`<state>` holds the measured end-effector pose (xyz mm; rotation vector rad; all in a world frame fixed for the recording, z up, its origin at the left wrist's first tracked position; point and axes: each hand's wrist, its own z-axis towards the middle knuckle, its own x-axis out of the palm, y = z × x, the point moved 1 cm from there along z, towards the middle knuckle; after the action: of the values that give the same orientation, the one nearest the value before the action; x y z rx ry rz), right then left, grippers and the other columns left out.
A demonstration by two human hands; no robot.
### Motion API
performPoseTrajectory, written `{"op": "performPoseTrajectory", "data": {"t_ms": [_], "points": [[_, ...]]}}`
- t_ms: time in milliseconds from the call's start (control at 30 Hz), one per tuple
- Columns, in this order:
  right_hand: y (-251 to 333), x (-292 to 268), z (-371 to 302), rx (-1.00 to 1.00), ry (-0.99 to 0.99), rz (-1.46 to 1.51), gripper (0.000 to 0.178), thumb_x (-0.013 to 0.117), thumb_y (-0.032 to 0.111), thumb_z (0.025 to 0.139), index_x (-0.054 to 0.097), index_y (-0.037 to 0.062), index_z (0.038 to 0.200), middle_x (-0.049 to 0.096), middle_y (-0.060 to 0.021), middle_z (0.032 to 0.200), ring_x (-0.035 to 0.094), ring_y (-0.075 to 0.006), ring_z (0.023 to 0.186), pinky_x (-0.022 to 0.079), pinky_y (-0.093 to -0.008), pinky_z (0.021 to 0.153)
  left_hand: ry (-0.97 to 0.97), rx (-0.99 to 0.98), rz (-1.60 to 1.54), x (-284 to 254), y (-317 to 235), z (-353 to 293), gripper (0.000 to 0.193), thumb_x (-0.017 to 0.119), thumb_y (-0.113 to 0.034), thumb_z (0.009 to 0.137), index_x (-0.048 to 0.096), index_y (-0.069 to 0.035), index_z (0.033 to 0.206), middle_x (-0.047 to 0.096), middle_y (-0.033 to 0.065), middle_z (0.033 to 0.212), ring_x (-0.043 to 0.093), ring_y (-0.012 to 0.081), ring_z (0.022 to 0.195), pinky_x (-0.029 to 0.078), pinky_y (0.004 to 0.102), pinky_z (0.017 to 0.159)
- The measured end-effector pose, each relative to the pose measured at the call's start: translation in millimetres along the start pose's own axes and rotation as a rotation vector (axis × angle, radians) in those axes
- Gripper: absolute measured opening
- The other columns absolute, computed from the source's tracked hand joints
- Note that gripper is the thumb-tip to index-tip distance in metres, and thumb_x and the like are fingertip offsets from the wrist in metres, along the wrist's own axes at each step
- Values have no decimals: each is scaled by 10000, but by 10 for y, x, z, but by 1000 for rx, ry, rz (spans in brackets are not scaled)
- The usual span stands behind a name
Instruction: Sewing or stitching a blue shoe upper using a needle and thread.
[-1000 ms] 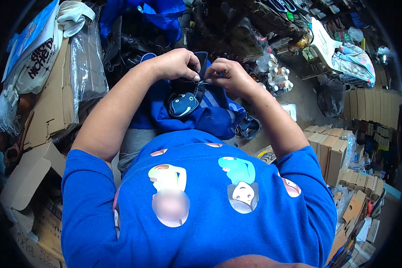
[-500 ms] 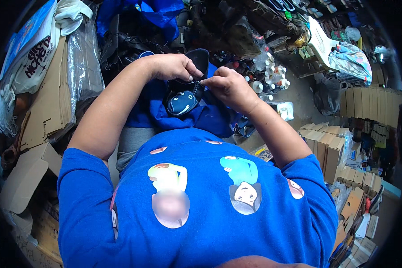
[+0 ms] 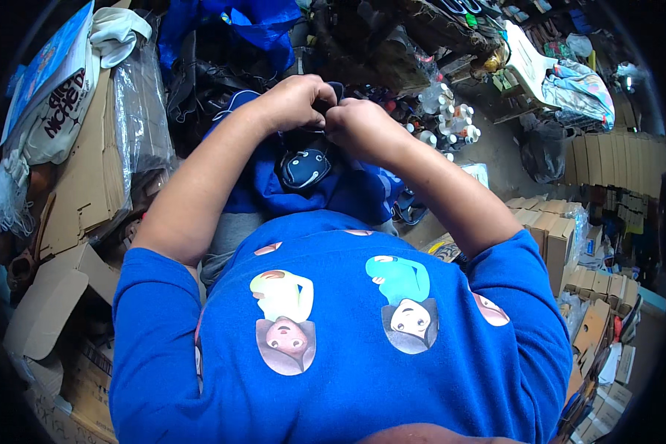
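Note:
A dark navy shoe (image 3: 305, 169) with pale stitching on its rounded end rests over blue cloth (image 3: 263, 186) on my lap. My left hand (image 3: 297, 102) grips the far part of the shoe, thumb and fingers curled at its dark upper edge. Close beside it, my right hand (image 3: 361, 127) is closed, with its fingertips pressed together at the same edge. Whatever the right fingertips pinch is too small or hidden to make out. Both hands cover much of the shoe's far half.
Flattened cardboard (image 3: 81, 177) and a plastic-wrapped stack stand at my left. Several white-capped bottles (image 3: 451, 122) are beyond my right hand. A white plastic chair (image 3: 529, 63) with cloth on it is at the far right, with stacked boxes (image 3: 551, 233) nearer.
My right hand has turned and moved closer to the left, its fingers now curled in. The left hand has risen slightly. The shoe's rounded end has shifted a little.

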<state>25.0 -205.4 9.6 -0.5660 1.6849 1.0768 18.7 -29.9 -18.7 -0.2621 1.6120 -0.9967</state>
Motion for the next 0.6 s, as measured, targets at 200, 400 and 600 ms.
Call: {"op": "performPoseTrajectory", "data": {"t_ms": [200,400,600], "points": [[-183,-116,-242,555,40,1098,169,640,228,894,616,69,948,555,52,791,474,-42,710,383,-198,613,-268,-153,63,1,-312,-529,486,765,-148,698,529,-48,1111,595,154,1018,602,343,964,491,398,827],[-293,81,-427,238,56,830,302,783,246,762,633,63,950,492,-10,910,495,-113,884,410,-261,783,-52,-238,116,-126,-213,-698,195,680,-97,744,649,-43,929,654,157,887,629,327,896,495,397,805],[-111,-39,-430,125,96,262,347,802,262,676,646,37,888,539,-113,856,556,-288,829,457,-355,763,-531,-389,75,-437,296,-1099,159,594,-94,871,638,-12,1000,644,97,947,620,202,888,472,292,804]]}}
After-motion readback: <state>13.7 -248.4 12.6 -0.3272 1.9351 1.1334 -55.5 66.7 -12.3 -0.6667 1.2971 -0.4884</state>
